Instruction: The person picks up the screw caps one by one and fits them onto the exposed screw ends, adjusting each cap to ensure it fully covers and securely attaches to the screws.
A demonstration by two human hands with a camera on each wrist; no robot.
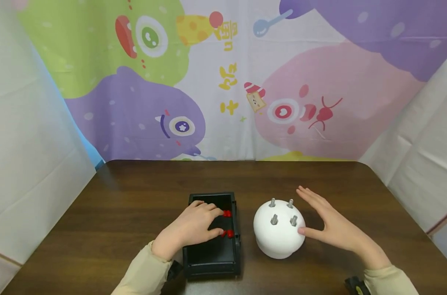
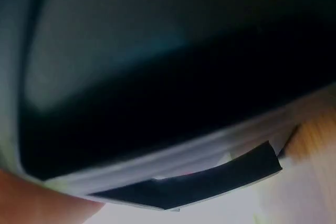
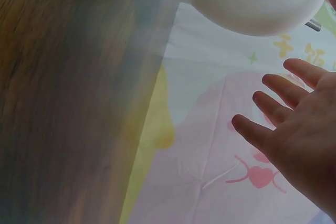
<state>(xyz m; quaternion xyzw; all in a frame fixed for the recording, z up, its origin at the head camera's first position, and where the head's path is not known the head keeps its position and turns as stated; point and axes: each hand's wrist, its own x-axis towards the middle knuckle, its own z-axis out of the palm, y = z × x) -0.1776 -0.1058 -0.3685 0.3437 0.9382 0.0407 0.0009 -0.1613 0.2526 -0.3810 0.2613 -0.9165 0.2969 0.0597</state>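
My left hand [image 1: 194,223] reaches over the black tray [image 1: 211,262], thumb and index finger spread apart. Small red pieces [image 1: 230,233] lie in the tray by the thumb tip, and another red cluster [image 1: 227,213] is at the index fingertip. Whether the fingertips touch them is hard to tell. Right of the tray stands a round white object [image 1: 278,241] with several metal bolt-like posts [image 1: 274,220] on its top. My right hand [image 1: 332,223] is spread beside it, the thumb tip against its side and the other fingers [image 3: 278,93] away from it.
A brown wooden table [image 1: 135,200] bears everything. Behind it hangs a cartoon-printed cloth [image 1: 223,135], with white cloth [image 1: 411,123] at both sides. Black side wall fills most of the left wrist view, dark and blurred.
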